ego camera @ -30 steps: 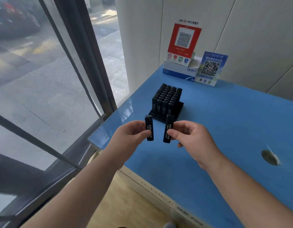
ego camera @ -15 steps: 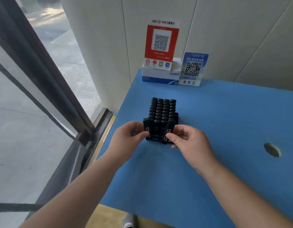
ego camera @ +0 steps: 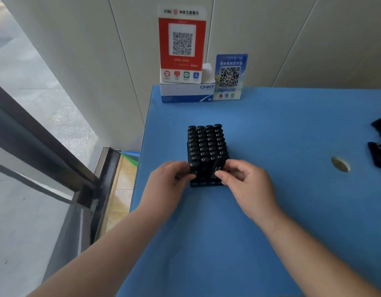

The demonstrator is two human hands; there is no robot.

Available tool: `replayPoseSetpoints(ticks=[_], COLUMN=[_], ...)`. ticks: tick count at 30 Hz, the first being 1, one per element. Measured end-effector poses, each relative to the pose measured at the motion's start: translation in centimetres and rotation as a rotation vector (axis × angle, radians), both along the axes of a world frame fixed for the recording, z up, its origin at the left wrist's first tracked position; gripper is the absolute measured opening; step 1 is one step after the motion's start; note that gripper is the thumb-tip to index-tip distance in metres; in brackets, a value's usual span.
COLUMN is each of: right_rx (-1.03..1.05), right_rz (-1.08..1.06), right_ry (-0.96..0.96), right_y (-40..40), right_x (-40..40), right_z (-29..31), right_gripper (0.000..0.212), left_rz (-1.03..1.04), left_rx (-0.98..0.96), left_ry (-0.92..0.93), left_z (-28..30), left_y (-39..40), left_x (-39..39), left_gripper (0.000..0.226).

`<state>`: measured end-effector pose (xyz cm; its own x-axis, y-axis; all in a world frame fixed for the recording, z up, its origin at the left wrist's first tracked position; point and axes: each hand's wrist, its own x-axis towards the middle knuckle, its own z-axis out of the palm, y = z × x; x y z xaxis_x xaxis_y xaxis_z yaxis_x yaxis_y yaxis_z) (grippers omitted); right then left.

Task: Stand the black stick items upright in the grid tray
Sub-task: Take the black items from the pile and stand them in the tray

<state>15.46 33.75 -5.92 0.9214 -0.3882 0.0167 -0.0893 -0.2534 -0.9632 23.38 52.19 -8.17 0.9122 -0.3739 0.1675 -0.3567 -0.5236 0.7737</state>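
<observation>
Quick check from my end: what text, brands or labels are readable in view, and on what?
"ICBC", then blurred characters: red QR sign.
"CHNT": white and blue box.
Blue QR card: text too blurred.
Stick in right hand: white print too small.

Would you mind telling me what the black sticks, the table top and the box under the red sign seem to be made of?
Sticks: probably hard plastic, slightly glossy; light glints on their rounded tops.
Table top: matte blue, no reflections; perhaps a foam or rubber mat, uncertain.
Box: likely printed cardboard, white with blue graphics and crisp folded edges.
</observation>
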Motion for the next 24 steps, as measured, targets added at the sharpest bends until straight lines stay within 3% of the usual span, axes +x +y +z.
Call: replayPoseSetpoints(ticks=[17,24], right_rx=[-0.082,-0.27], right_rz=[-0.082,-0.122], right_ry=[-0.025,-0.028], right_y=[1.9,2.5], right_x=[0.6,0.9], right_z=[-1.7,-2.5], right_gripper=[0.02,0.013], left_rz=[-0.102,-0.08], left_rx=[0.032,0.001], left_ry=[-0.026,-0.005], left_z=[-0.2,-0.5], left_y=[0.3,0.2], left_x=[0.8,0.7], left_gripper=[0.022,0.014])
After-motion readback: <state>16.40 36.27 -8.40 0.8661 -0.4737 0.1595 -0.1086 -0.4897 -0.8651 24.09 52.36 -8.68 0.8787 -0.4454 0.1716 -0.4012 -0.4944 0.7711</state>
